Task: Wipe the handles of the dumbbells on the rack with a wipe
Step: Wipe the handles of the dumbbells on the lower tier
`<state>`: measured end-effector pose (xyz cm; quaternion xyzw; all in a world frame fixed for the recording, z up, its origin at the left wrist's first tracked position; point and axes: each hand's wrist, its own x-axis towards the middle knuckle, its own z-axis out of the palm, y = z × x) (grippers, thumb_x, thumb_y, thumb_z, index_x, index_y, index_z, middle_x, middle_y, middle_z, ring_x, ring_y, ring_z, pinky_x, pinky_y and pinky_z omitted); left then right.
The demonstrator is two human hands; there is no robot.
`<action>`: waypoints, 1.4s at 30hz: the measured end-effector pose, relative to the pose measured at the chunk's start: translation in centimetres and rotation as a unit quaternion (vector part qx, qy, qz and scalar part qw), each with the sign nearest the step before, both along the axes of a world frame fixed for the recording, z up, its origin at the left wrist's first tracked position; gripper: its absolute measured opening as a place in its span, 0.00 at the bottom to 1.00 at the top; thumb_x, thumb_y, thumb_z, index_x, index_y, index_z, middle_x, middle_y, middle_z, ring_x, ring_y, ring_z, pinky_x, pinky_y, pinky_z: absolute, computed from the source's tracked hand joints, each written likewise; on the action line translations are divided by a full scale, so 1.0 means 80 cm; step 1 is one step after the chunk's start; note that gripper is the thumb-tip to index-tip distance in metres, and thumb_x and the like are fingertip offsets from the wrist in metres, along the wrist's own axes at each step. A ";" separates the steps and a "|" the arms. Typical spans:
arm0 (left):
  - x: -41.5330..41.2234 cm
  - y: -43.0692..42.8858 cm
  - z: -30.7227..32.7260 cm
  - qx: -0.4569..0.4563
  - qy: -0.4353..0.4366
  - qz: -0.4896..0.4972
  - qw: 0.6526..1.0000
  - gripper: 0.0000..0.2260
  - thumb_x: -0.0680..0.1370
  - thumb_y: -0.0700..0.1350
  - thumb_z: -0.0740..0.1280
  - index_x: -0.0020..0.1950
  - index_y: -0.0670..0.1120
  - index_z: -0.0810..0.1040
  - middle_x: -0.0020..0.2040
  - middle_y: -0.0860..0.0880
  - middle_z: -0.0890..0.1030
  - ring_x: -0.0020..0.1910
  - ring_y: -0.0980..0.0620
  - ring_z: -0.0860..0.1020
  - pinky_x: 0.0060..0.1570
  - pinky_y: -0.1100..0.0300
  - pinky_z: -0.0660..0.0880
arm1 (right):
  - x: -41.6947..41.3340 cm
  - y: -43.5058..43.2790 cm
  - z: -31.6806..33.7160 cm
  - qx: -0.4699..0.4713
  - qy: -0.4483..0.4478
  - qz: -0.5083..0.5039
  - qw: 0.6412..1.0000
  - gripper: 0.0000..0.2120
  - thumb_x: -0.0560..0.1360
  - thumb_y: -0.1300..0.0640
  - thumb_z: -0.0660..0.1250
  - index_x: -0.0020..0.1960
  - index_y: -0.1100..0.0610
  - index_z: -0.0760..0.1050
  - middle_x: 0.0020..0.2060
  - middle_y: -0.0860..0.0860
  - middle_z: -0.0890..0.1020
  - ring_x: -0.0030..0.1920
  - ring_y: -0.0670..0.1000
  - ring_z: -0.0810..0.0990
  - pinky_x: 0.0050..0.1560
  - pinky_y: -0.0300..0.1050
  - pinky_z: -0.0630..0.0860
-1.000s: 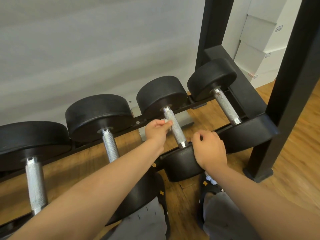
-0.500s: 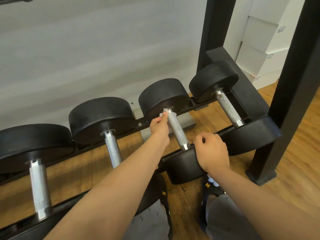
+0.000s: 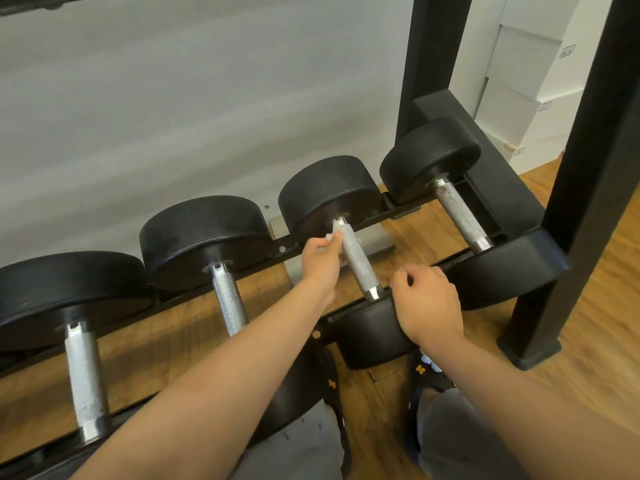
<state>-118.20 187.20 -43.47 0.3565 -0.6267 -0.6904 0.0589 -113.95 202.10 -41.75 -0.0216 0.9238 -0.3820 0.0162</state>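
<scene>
Several black dumbbells with knurled silver handles lie across a low black rack (image 3: 388,216). My left hand (image 3: 320,261) pinches a small white wipe (image 3: 327,237) against the far end of the third dumbbell's handle (image 3: 356,259). My right hand (image 3: 427,303) rests with curled fingers over that dumbbell's near black head (image 3: 367,337), holding it. To the right is another handle (image 3: 460,214) with rusty specks; to the left are two more handles (image 3: 228,299) (image 3: 85,379).
Black rack posts (image 3: 568,202) rise on the right, with a foot on the wooden floor (image 3: 595,341). A grey wall sits behind the rack, and white boxes (image 3: 519,98) stack at the far right. My knees and dark shoes show at the bottom.
My left hand has slid the wipe up the third handle from its middle toward the far head. My right hand has stayed on the near head.
</scene>
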 end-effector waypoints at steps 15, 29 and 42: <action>0.040 0.003 0.003 -0.114 -0.028 -0.116 0.986 0.09 0.78 0.46 0.70 0.42 0.45 0.73 0.46 0.48 0.81 0.50 0.50 0.80 0.53 0.58 0.77 | 0.003 -0.001 0.004 0.003 -0.006 0.003 1.000 0.17 0.79 0.55 0.54 0.37 0.56 0.74 0.36 0.50 0.74 0.45 0.51 0.73 0.54 0.55 0.72; 0.048 0.020 0.020 -0.222 -0.140 -0.261 0.929 0.11 0.74 0.46 0.74 0.52 0.41 0.81 0.53 0.44 0.81 0.56 0.46 0.78 0.51 0.57 0.75 | 0.001 -0.002 0.007 0.026 -0.018 0.024 0.999 0.16 0.79 0.56 0.53 0.35 0.54 0.71 0.39 0.53 0.76 0.48 0.53 0.73 0.58 0.57 0.71; 0.064 0.026 0.108 -0.136 0.013 -0.153 0.979 0.03 0.74 0.39 0.74 0.45 0.46 0.83 0.57 0.45 0.81 0.56 0.48 0.80 0.59 0.49 0.79 | -0.007 0.021 0.058 -0.156 -0.014 0.081 0.984 0.14 0.80 0.57 0.62 0.65 0.53 0.73 0.58 0.49 0.78 0.58 0.46 0.75 0.53 0.36 0.70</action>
